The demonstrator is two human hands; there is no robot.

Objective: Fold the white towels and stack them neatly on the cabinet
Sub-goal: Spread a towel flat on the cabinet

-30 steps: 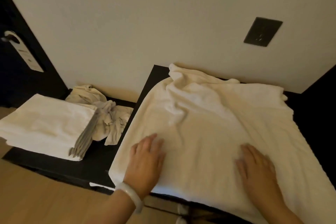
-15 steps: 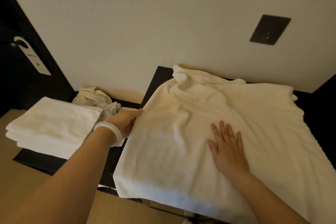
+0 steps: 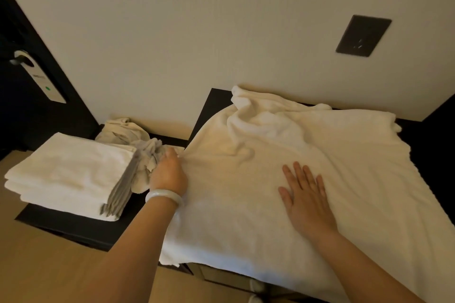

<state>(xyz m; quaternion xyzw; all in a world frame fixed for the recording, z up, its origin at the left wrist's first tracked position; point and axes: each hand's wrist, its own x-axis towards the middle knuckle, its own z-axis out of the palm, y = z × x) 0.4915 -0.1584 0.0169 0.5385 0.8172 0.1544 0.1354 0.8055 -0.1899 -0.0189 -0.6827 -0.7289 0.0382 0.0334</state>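
A large white towel [image 3: 320, 145] lies spread and wrinkled over the higher black cabinet top [image 3: 214, 103]. My left hand [image 3: 168, 172] is at the towel's left edge, its fingers curled round the edge where it hangs off the cabinet. My right hand [image 3: 305, 199] lies flat on the towel's middle with straight, spread fingers. A stack of folded white towels [image 3: 71, 174] sits on the lower black cabinet [image 3: 73, 229] to the left. Behind the stack lies a crumpled heap of unfolded towels [image 3: 128, 133].
A pale wall runs behind both cabinets, with a dark wall plate [image 3: 363, 35] at the upper right. A dark door with a hanging tag [image 3: 41, 79] stands at the far left. Wooden floor [image 3: 37, 265] shows at the lower left.
My left hand moved from flat on the towel's near left part up to its left edge and took hold there. My right hand slid up towards the towel's middle.
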